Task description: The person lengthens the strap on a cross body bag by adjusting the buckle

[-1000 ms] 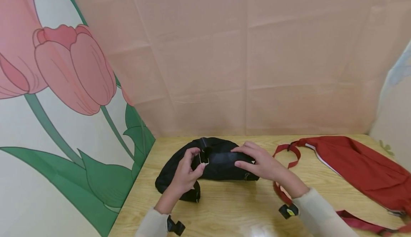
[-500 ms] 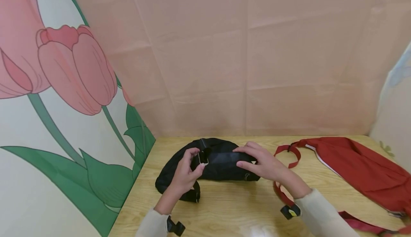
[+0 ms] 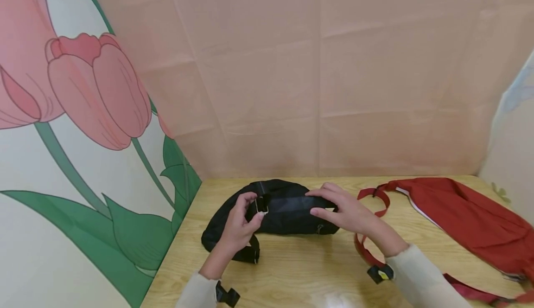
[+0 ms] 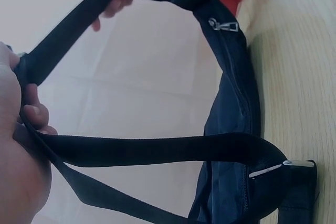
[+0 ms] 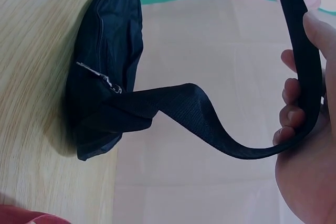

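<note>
A black sling bag (image 3: 225, 220) lies on the wooden table with its webbing strap (image 3: 288, 204) lifted above it. My left hand (image 3: 239, 224) pinches the strap at a metal buckle (image 3: 267, 211), thumb and fingers on either side. Farther along the same strap, my right hand (image 3: 344, 210) holds the webbing between thumb and fingers. In the left wrist view the strap loops down to the bag, past a second metal buckle (image 4: 265, 171). A zipper pull (image 5: 92, 69) hangs near the bag's end in the right wrist view.
To the right lies a red bag (image 3: 463, 220), its red strap (image 3: 367, 252) curling toward my right forearm. A pink cloth (image 3: 267, 90) hangs behind the table (image 3: 300, 271). On the left stands a panel with printed tulips (image 3: 100, 90).
My left hand and the buckle have shifted slightly left, while my right hand has slid slightly right. The bags stay where they were.
</note>
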`<action>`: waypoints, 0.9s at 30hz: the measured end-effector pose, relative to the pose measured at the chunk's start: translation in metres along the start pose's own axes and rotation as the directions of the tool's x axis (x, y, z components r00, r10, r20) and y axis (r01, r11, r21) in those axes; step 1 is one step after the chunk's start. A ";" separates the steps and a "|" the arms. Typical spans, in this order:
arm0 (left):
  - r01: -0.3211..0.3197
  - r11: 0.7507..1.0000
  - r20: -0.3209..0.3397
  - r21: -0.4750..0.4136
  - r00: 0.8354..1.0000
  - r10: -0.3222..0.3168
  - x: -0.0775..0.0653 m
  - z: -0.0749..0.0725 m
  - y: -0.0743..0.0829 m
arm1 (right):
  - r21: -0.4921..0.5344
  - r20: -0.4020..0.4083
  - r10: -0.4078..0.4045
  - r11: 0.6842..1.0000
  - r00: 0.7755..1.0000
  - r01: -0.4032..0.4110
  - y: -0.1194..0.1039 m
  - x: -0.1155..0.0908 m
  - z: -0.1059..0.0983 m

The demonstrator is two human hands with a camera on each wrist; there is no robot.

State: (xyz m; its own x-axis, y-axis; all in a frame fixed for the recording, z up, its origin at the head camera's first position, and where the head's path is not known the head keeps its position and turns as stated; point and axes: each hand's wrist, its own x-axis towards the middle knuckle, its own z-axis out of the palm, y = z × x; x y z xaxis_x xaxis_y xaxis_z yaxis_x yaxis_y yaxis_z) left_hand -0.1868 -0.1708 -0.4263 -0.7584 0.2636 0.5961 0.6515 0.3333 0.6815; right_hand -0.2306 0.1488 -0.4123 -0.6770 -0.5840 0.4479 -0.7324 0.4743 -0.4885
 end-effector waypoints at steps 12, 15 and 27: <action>0.018 1.000 0.007 -0.012 1.000 -0.018 0.000 -0.001 0.001 | 0.001 -0.004 -0.018 1.000 1.000 0.018 0.003 -0.001 -0.001; 0.015 1.000 0.003 -0.006 1.000 -0.015 0.000 -0.001 0.001 | 0.003 -0.003 -0.015 1.000 1.000 0.015 0.003 -0.001 -0.001; 0.034 0.999 -0.014 0.015 0.999 -0.034 0.001 -0.003 0.001 | 0.002 -0.001 0.010 1.000 1.000 -0.010 0.006 -0.004 -0.004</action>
State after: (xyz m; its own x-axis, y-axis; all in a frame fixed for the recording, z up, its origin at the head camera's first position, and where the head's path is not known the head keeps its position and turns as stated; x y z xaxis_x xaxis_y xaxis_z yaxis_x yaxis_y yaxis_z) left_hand -0.1862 -0.1730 -0.4237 -0.7796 0.2397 0.5786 0.6251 0.3553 0.6950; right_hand -0.2329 0.1561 -0.4141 -0.6844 -0.5783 0.4441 -0.7255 0.4790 -0.4943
